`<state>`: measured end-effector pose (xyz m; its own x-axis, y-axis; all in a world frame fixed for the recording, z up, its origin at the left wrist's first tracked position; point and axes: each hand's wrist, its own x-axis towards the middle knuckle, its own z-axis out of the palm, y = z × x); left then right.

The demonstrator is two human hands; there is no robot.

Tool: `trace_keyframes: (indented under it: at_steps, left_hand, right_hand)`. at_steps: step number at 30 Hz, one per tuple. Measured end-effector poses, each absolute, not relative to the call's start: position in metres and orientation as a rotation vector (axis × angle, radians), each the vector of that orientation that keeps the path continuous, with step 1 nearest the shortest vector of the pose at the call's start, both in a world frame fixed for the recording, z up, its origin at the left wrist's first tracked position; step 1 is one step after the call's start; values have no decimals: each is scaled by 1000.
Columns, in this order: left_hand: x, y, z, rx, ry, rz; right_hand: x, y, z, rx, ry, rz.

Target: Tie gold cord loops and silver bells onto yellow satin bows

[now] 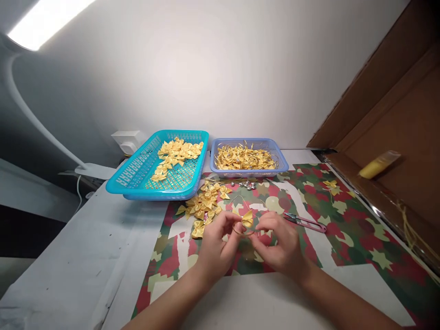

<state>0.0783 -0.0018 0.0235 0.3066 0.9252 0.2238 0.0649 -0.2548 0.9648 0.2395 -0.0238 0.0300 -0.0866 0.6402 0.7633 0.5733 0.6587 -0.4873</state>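
Showing between the two hands, a yellow bow (247,219) is pinched at the tips of the left thumb and fingers, just above a camouflage-patterned sheet (252,266). The left hand (218,247) is closed narrowly on it. From beside the bow, a thin cord (244,234) is curved in a small loop toward the right hand (280,243), where its far part is gripped by the thumb and fingertips, also drawn close together. Whether the cord is fastened to the bow cannot be told.

Just beyond the left hand, a loose pile of bows (206,201) is spread over the sheet, partly hidden by that hand. Farther back, more bows are held in a turquoise basket (151,195), which is stacked on a blue one. Beside it, a lavender basket (249,174) is filled with bows and looped cords. In front of this basket, a few small silver bells (248,185) are gathered. To the right of the right hand, near it, a pair of thread snips (305,223) is laid on the sheet. Farther right, a single yellow bow is seen lying apart (330,184). The table is lit by a white lamp (51,20) at the upper left.
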Motion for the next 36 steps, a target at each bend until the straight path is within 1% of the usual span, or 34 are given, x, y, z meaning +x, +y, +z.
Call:
trace_keyframes:
  at_steps: [4,8,14,18,25,32,36]
  left_hand:
    - [77,-6,21,1965,948,1247]
    - [77,-8,18,2103,965,1324]
    - [79,-10,15,2166,1014,1365]
    - [79,-10,14,2169,994,1326]
    - [79,-11,13,2149,975,1209]
    - [81,-11,16,2152,999,1173]
    - [79,-9,21,2127,1079,1212]
  right_hand:
    - [234,-29,27,-1087,-1796,54]
    - [233,-30,27,-1188,-1811,17]
    - [230,-31,26,-1265,-1809,-7]
    - [229,-32,25,-1353,-1844,96]
    - [232,-31,28,-1340,-1848,256]
    - [230,-30,28,-1315,-1825,265]
    - [229,-31,27,-1292,-1818,218]
